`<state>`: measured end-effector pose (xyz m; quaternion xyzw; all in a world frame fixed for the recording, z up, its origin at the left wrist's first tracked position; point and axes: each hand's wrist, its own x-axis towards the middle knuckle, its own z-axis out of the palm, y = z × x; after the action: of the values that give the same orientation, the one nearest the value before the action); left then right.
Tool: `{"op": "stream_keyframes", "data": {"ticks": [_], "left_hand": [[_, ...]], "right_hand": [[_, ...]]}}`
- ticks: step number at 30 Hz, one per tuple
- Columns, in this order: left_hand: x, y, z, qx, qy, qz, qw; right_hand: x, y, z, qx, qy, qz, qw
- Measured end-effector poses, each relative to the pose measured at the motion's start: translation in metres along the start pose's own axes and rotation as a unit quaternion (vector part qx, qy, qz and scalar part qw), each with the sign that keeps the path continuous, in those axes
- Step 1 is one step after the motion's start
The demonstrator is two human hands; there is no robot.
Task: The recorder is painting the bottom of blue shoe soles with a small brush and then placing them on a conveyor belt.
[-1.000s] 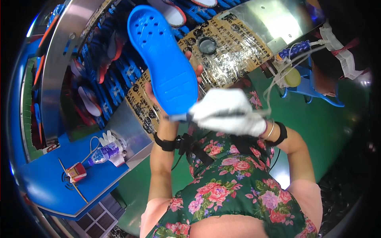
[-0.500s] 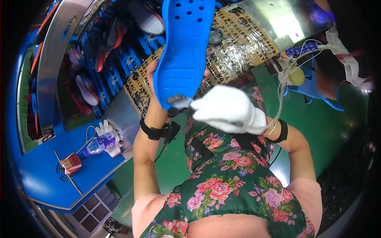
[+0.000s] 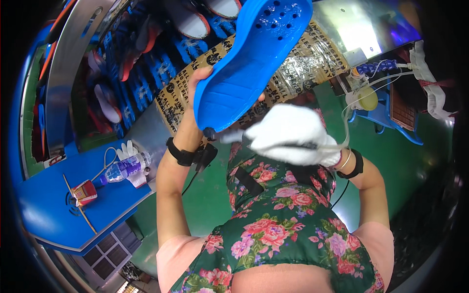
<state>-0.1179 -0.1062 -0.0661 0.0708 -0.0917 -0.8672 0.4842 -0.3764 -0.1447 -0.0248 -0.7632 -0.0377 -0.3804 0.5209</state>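
Note:
A blue shoe sole (image 3: 239, 73) with a raised rim and several small holes at its far end is tilted in front of me. Its surface glistens near the holes. My left hand (image 3: 199, 80) is bare and wrapped under the sole, the thumb at the left edge and fingertips showing at the right. My right hand (image 3: 290, 133), in a white glove, is closed around a brush (image 3: 228, 137); a thin clear tube runs back from the hand. The dark brush tip is at the rim of the sole's near end, and its handle is blurred.
Cardboard wrapped in clear tape (image 3: 312, 53) covers the bench edge. Dark red-edged shoe parts (image 3: 188, 22) lie on a blue rack behind. On the blue side table (image 3: 46, 210) are a plastic bottle (image 3: 126, 167), a white glove and a small red box (image 3: 85, 192). A blue stool (image 3: 405, 127) stands right.
The sole has turned, its far end swinging right and its surface tilting. My right hand has shifted slightly right, and the brush has moved from the sole's inner surface to its near-end rim.

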Motion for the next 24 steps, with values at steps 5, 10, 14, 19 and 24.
{"op": "stream_keyframes", "data": {"ticks": [5,10,14,19,24], "left_hand": [[0.008,0.009,0.001,0.034,0.015,0.018,0.999],[0.014,0.012,-0.001,0.012,0.036,0.05,0.998],[-0.005,0.001,-0.01,-0.033,0.025,0.077,0.996],[0.0,-0.04,-0.003,-0.057,-0.002,0.099,0.993],[-0.008,-0.045,-0.002,-0.034,0.006,0.1,0.994]], "right_hand": [[0.006,0.002,0.005,-0.037,-0.011,0.036,0.999],[0.009,0.01,0.015,0.011,0.083,0.119,0.989],[0.009,0.004,0.012,0.204,0.15,0.244,0.936],[0.045,0.026,-0.048,-0.208,0.165,0.025,0.964],[0.061,0.018,-0.042,-0.328,0.145,-0.035,0.933]]}}
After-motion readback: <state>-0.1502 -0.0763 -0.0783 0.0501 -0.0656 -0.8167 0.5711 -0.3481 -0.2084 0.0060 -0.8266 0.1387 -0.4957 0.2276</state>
